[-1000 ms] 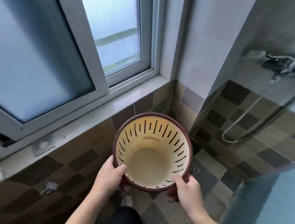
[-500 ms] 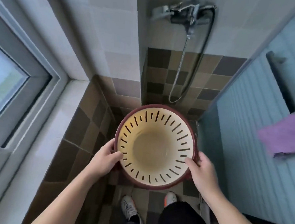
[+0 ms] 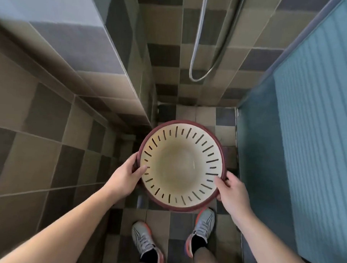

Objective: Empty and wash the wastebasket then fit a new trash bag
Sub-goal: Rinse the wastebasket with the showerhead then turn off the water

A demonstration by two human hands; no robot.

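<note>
Both my left hand (image 3: 125, 178) and right hand (image 3: 232, 193) grip the empty wastebasket (image 3: 181, 165); I've turned from the window to the shower hose (image 3: 200, 43), ready to wash.

- A shower hose (image 3: 200, 53) hangs in a loop against a wall of brown, tan and grey tiles (image 3: 168, 57).
- A ribbed blue panel (image 3: 315, 137) lines the right side.
- Grey trainers with orange trim, left (image 3: 144, 242) and right (image 3: 203, 227), stand on the checkered floor (image 3: 181, 221).
</note>
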